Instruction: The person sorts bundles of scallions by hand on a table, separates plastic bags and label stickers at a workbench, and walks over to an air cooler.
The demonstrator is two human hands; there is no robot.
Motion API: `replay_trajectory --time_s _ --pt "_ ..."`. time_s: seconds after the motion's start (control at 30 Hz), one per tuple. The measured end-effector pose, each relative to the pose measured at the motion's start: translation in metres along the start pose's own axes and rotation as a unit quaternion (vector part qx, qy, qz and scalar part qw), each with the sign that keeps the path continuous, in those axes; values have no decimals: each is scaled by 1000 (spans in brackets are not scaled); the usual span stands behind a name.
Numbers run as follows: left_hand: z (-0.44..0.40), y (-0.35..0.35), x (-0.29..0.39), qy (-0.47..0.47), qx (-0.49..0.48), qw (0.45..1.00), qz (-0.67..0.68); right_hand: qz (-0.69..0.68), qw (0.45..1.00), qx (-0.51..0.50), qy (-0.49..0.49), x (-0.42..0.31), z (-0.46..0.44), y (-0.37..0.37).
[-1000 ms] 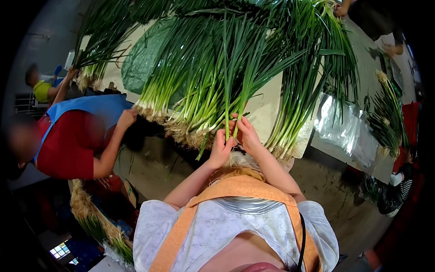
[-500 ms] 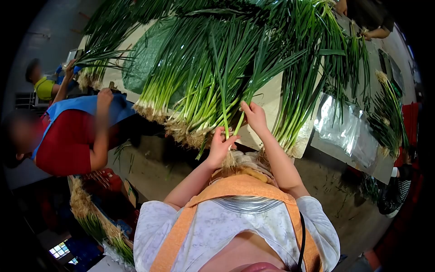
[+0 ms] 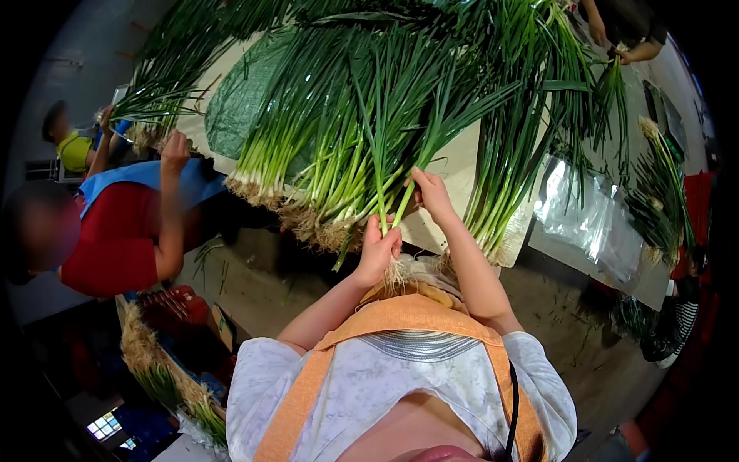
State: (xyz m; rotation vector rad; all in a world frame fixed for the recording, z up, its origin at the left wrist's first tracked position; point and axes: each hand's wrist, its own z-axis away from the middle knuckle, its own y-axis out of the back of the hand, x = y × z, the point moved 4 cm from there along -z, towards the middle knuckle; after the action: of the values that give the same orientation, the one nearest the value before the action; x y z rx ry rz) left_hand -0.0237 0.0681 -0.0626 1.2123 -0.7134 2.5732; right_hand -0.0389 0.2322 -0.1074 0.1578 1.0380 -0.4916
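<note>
Centrally, left hand [image 3: 379,250] curled round seemingly two scallions [image 3: 382,199], right hand [image 3: 433,195] pinching one higher up

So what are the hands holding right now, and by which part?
Green onions: the left hand grips them low, just above the roots; the right hand holds a stem farther up.

I'd say a hand could pass over the bare, pale, flat tabletop [image 3: 460,173] just right of the bare right hand [image 3: 433,195]. Farther right, long green onion stalks [image 3: 495,189] bar the way; left, slim green-white held stalks [image 3: 403,203] and a dense brown-rooted onion heap [image 3: 327,165] do.
</note>
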Motion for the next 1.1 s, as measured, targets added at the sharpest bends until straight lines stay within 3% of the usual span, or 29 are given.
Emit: replay_trajectory --time_s 0.1,0.4,0.6,0.8,0.9,1.0,1.1 --pt "0 0 2 -11 -2 1000 -2 22 999 44 -6 -10 4 1" --pt "1 1 13 30 -8 999 14 31 998 32 45 -9 -6 3" --pt "-3 4 10 62 10 992 106 261 937 135 192 -30 3 -2" --pt "-3 6 14 88 30 986 136 354 856 178 333 -41 14 -9" --pt "-5 6 14 114 46 978 171 370 836 106 392 -43 23 -17" --pt "-20 17 21 84 46 981 168 336 853 4 399 -33 41 -33" --pt "-26 37 33 80 84 974 192 125 944 26 303 -43 55 -21"
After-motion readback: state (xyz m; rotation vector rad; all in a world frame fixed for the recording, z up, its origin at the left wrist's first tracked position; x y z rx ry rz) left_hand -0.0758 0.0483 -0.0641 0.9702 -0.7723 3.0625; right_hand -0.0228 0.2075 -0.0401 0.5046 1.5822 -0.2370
